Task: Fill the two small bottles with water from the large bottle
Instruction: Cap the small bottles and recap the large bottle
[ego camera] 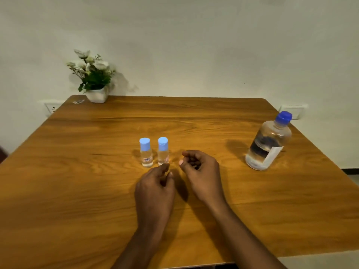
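Observation:
Two small clear bottles with light blue caps stand side by side at the table's middle: the left small bottle (146,153) and the right small bottle (162,151). Both caps are on. The large clear bottle (269,141) with a dark blue cap and a peeling white label stands at the right, holding water. My left hand (154,188) rests just in front of the right small bottle, fingers loosely curled, holding nothing. My right hand (201,171) sits to the right of the small bottles, fingers curled inward, nothing in it.
A white pot of white flowers (93,78) stands at the far left corner of the wooden table (77,171). A small clear object (78,102) lies beside it. Wall sockets (51,108) sit behind the table's far corners.

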A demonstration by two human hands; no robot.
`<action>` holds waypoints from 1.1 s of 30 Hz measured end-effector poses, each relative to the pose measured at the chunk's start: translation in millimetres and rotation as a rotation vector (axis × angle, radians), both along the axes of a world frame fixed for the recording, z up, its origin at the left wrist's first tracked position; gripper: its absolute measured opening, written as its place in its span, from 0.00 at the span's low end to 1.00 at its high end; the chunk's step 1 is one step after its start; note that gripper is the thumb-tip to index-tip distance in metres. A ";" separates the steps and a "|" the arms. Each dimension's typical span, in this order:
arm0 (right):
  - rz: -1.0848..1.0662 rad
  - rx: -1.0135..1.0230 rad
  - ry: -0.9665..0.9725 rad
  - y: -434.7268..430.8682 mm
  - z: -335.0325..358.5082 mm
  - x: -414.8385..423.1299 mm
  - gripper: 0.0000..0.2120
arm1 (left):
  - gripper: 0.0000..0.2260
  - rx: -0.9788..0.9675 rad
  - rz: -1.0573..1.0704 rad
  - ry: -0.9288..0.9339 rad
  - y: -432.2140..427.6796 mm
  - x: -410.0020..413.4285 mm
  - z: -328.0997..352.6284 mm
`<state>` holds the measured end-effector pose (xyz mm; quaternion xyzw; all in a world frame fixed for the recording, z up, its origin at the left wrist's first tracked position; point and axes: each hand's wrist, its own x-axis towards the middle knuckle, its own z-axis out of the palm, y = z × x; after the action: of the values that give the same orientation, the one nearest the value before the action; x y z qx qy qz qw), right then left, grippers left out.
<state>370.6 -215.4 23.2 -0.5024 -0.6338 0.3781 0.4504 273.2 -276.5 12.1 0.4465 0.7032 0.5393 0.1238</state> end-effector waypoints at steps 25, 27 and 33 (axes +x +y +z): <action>-0.171 0.076 -0.121 26.8 -13.4 -18.8 0.03 | 0.16 0.010 -0.031 0.035 37.9 -2.2 -2.3; -0.235 0.082 -0.112 36.7 -11.1 -6.0 0.06 | 0.17 0.022 -0.068 0.039 54.3 4.9 -1.0; -0.411 0.096 -0.093 78.8 -7.1 21.5 0.07 | 0.19 -0.032 -0.117 0.120 116.1 29.3 4.5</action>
<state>392.1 -136.5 16.1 -0.6159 -0.5556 0.2241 0.5115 302.5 -160.4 16.6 0.5163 0.6907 0.4920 0.1196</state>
